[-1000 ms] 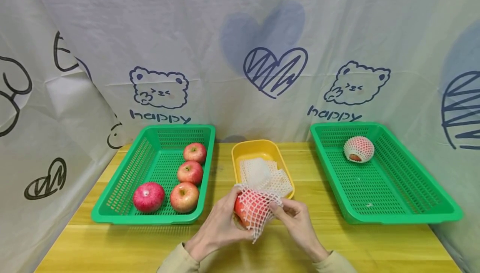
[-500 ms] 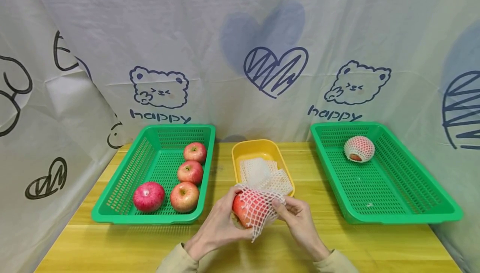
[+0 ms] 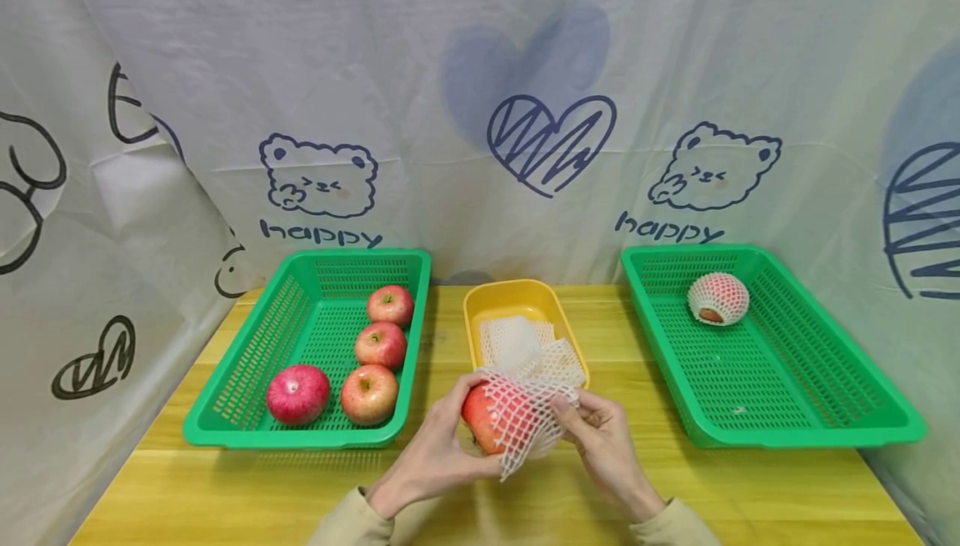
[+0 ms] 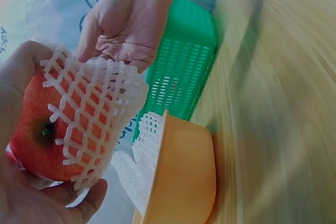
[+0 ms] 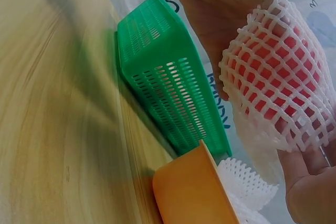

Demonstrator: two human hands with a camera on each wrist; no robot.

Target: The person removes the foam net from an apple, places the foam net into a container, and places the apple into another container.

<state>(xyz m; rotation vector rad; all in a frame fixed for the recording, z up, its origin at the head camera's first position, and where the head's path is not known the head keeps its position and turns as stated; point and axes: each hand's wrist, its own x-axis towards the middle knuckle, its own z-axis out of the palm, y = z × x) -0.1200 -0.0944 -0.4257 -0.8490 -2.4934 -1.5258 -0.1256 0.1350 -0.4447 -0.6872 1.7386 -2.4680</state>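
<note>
In the head view my left hand [image 3: 435, 450] grips a red apple [image 3: 480, 421] from its left side, thumb below and fingers above. A white foam net [image 3: 521, 413] covers the apple's right part; its left end stays bare, and the left wrist view shows a dark hollow [image 4: 48, 130] there. My right hand [image 3: 603, 450] pinches the net's right edge between thumb and fingers. Seen from the right wrist, the net [image 5: 278, 72] stretches over the fruit with its mesh spread. Both hands are above the table, just in front of the yellow tray [image 3: 472, 313].
More foam nets [image 3: 517, 342] lie in the yellow tray. The left green basket [image 3: 193, 429] holds several bare apples [image 3: 369, 394] and a darker red round fruit [image 3: 297, 394]. One netted fruit [image 3: 717, 298] sits in the right green basket [image 3: 911, 428]. A printed cloth [image 3: 465, 221] hangs behind.
My right hand has shifted slightly right with the net's edge, and the net is spread wider. The apple and left hand have edged a little left. Baskets and tray are unchanged.
</note>
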